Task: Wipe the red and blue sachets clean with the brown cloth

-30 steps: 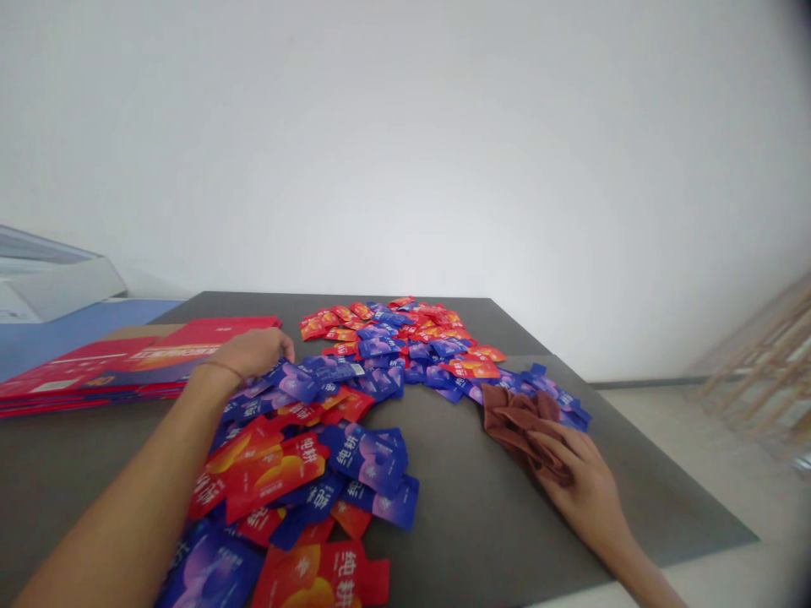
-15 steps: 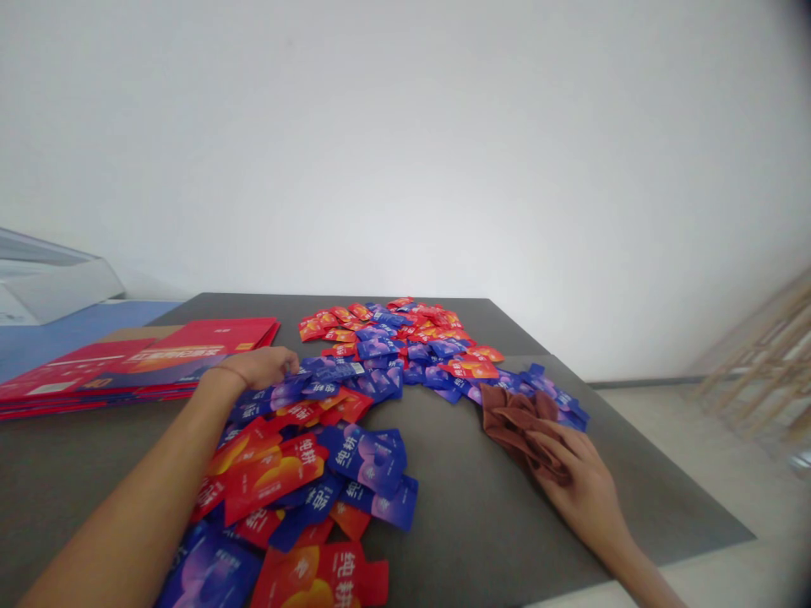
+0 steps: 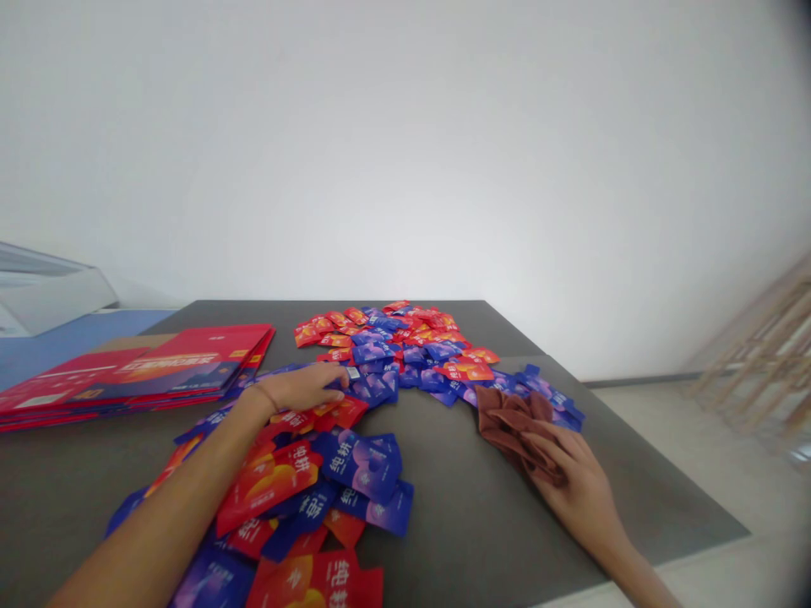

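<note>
My left hand (image 3: 307,387) rests on the left part of a spread of small spouted pouches, its fingers curled over them. A blue pouch with a barcode label (image 3: 353,372) lies at its fingertips; whether the fingers grip anything is hidden. Below the wrist lie a red-orange pouch (image 3: 272,481) and a blue-purple pouch (image 3: 362,463), overlapping others. On the right, my right hand (image 3: 574,477) is closed on a crumpled brown cloth (image 3: 516,426). The cloth touches the blue pouches (image 3: 545,390) at the right end of the spread.
Flat red printed cartons (image 3: 171,363) are stacked at the left of the dark table (image 3: 469,507). More red and blue pouches (image 3: 405,338) form a heap toward the back. A white box (image 3: 57,291) sits on a blue surface at far left. Wooden slats (image 3: 753,355) stand at right.
My left hand has moved right across the pouches, uncovering several at the left under my forearm. The right hand keeps its hold on the cloth, nearly in place. The view has shifted slightly.
</note>
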`<state>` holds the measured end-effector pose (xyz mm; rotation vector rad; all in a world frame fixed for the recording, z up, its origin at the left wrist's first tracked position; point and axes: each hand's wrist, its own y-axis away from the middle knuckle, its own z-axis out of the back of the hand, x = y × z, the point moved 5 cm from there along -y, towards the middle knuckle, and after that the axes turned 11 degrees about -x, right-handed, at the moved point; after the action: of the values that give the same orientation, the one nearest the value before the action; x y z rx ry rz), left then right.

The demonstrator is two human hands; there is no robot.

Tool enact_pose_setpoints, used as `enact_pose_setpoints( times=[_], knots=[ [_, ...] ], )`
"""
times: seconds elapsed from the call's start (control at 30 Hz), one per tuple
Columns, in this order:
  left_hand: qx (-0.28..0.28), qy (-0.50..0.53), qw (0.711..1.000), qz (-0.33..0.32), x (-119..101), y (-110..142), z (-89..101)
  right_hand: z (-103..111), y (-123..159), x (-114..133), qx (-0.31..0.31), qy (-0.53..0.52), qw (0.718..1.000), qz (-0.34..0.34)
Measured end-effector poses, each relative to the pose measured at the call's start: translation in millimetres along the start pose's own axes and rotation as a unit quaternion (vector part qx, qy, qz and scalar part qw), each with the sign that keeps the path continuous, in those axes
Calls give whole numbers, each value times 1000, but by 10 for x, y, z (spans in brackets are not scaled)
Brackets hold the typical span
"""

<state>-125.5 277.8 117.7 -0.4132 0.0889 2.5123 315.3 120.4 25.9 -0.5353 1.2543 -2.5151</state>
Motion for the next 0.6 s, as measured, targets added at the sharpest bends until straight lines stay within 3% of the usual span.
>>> enact_pose_setpoints(
  times=[0.17,0.27,0.37,0.47,0.6],
  knots=[
    [-9,-3,999,-41,-112,-10,72,17,-33,36,4,-2,1000,-5],
    [-14,-6,998,-58,-320,-4,42,28,-48,51,0,-5,1000,-6],
    [-9,-79,996,-48,-632,30,-128,26,-46,46,0,-5,1000,-8],
    [-2,-174,985,5,-899,74,-344,22,-34,36,3,-1,1000,-4],
    [21,-205,978,31,-1109,148,-497,24,-29,43,0,-3,1000,6]
  ],
)
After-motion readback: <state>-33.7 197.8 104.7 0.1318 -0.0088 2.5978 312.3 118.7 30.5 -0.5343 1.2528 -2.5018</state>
